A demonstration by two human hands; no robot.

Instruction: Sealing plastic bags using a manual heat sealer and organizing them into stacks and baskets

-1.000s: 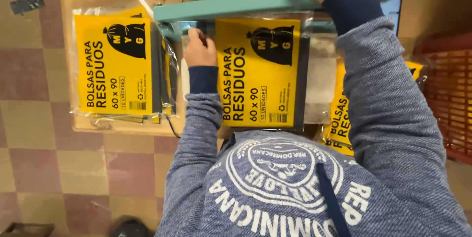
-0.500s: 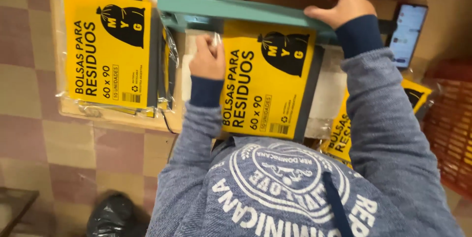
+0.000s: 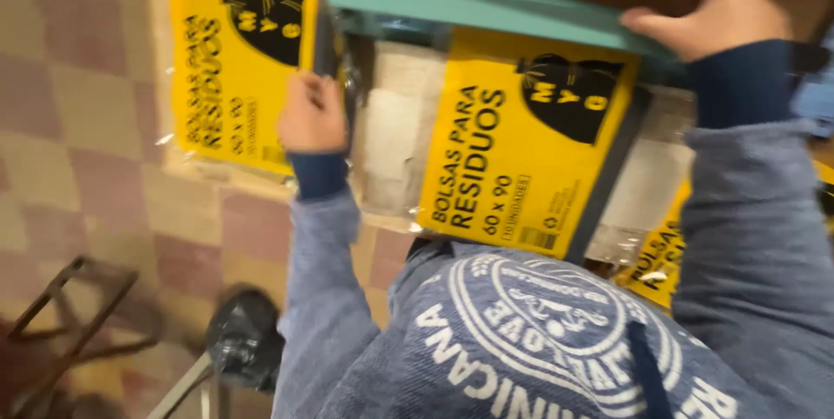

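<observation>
Checkered tan-and-reddish floor tiles (image 3: 78,150) fill the background, with a wooden work surface (image 3: 261,180) above them. Taking the long teal metal bar (image 3: 486,11) as the landmark: right under its middle sits a yellow plastic-wrapped pack with black print (image 3: 521,150), lying tilted on a clear wrapped bundle (image 3: 395,124). The left hand (image 3: 311,113) is below the bar's left end, just beside that pack's left edge; it looks loosely curled with fingers near the bar, though it's blurry and I can't tell what it grips. The right hand (image 3: 725,19) rests on the bar's right end, fingers spread over the top. A second yellow pack (image 3: 234,54) lies left of the bar, apart from both hands. A black bag (image 3: 246,341) sits on the floor well below.
</observation>
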